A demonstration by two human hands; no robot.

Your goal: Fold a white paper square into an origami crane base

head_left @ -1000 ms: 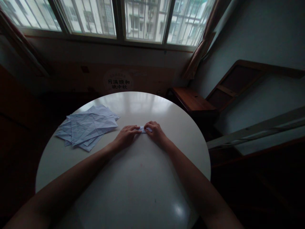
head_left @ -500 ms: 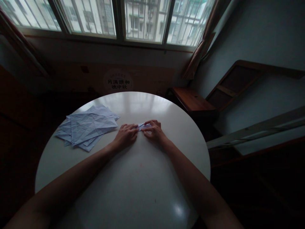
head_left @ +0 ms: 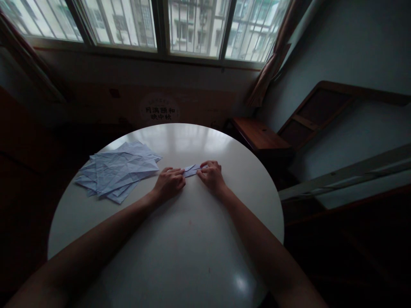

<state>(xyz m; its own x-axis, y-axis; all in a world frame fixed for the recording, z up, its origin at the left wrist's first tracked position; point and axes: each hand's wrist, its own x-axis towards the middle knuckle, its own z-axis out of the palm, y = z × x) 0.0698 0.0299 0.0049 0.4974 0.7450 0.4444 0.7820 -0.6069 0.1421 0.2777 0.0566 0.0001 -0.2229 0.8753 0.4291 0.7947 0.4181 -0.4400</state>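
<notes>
A small folded paper (head_left: 192, 170), pale blue-white and narrow, lies on the round white table (head_left: 180, 239). My left hand (head_left: 169, 180) is closed on its left end, the fingers together. Its right end is gripped by my right hand (head_left: 211, 174), whose fingers are bent over it. Between the two hands the middle of the paper shows, with a slanting fold line. Both ends are partly hidden under my fingers. To the left of my left hand rests a loose pile of creased paper sheets (head_left: 123, 169).
Beyond the table on the right stands a brown wooden stool or bench (head_left: 260, 134). A cardboard box (head_left: 199, 102) with printed characters is against the wall under the barred window (head_left: 192, 30). Curtains (head_left: 268, 72) hang at both sides.
My right hand has slid a little to the right along the folded paper, and more of its middle shows. My left hand has barely moved. The pile of sheets is unchanged.
</notes>
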